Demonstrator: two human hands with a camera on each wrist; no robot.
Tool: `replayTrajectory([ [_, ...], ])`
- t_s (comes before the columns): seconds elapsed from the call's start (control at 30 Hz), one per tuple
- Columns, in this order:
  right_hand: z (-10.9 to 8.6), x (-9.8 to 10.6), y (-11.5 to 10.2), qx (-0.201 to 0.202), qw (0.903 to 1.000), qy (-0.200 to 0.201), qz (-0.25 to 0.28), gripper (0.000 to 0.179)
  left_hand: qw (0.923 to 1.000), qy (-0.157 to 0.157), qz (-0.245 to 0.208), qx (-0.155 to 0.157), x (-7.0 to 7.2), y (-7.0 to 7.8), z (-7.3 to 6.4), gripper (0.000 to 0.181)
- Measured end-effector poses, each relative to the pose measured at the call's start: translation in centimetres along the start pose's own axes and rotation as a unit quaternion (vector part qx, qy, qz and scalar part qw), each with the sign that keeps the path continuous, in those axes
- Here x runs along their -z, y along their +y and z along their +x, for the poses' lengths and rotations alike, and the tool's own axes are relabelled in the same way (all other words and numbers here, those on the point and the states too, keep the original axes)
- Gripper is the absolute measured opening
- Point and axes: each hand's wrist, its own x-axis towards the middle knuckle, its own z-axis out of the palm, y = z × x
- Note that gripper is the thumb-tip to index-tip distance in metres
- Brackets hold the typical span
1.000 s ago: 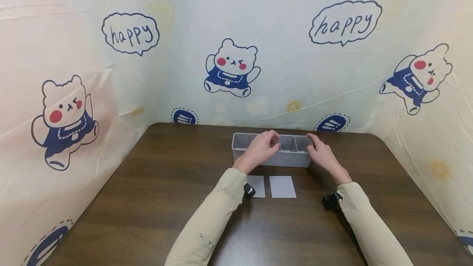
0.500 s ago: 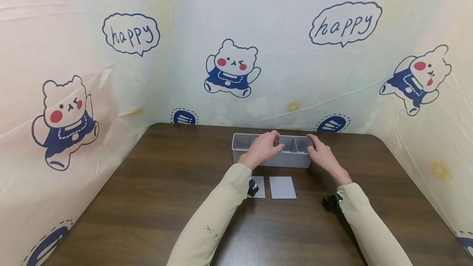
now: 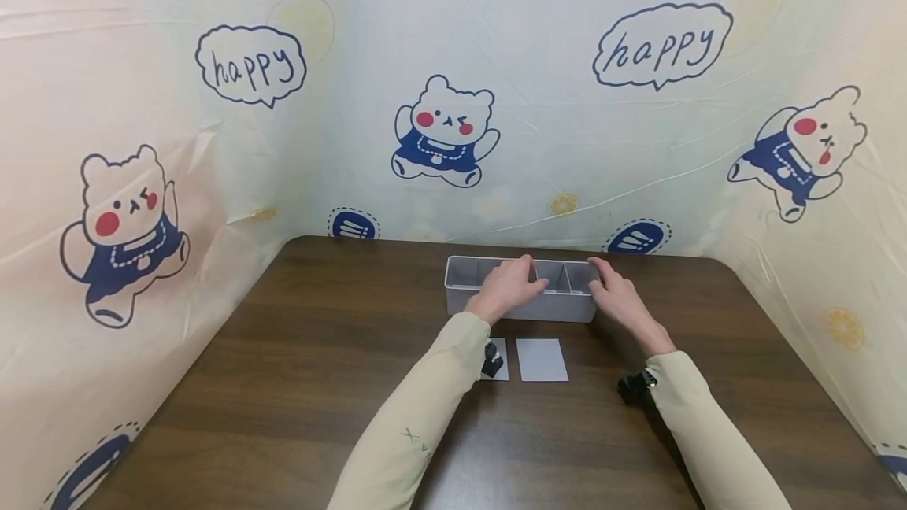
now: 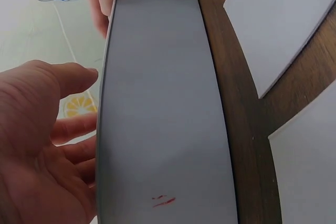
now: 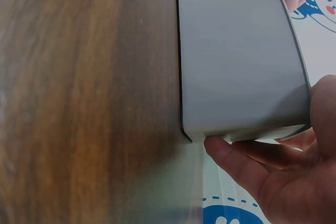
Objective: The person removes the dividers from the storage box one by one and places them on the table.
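A long grey divided storage box (image 3: 553,307) stands toward the back of the table, its compartments facing up. Over its middle reaches my left hand (image 3: 506,286), thumb near the front rim and fingers above the compartments. In the left wrist view the thumb and fingers are spread apart and loosely bent beside the rim, gripping nothing. My right hand (image 3: 616,297) holds the box's right end. The right wrist view shows its fingertips (image 5: 216,145) against the end wall and the thumb side at the rim. Small red marks (image 4: 164,201) show on the box's front wall.
Two white cards lie in front of the box: the right card (image 3: 542,360) in full view, the left card (image 3: 504,352) partly covered by my left wrist camera (image 3: 492,359). A printed curtain (image 3: 453,46) rises behind the brown wooden table (image 3: 283,384).
My left hand has shifted slightly right along the box, its thumb spreading away from the fingers. My right hand and the box have stayed in place.
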Motion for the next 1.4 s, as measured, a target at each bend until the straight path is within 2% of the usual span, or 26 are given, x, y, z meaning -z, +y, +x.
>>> replayTrajectory([
  [0.4,-0.2,0.0,-0.2,-0.008,0.9999,-0.01,0.005,0.053,0.9994,-0.004,-0.032,0.011,-0.7,-0.1,0.4,0.044],
  [0.63,-0.1,-0.1,-0.1,-0.011,0.9999,-0.012,0.006,0.053,0.9992,-0.016,-0.029,0.024,-0.9,0.0,0.8,0.04],
  [0.97,0.0,-0.1,-0.1,-0.009,0.9999,-0.008,0.002,0.053,0.9984,-0.024,-0.047,0.019,-1.1,-0.6,1.1,0.038],
  [1.2,0.0,-0.2,-0.1,-0.009,0.9999,-0.006,0.002,0.053,0.9991,-0.027,-0.014,0.029,-1.5,-0.6,1.3,0.041],
  [1.4,0.0,-0.1,0.0,-0.006,1.0,-0.007,0.003,0.053,0.9989,-0.018,-0.009,0.042,-1.7,-0.3,1.5,0.035],
])
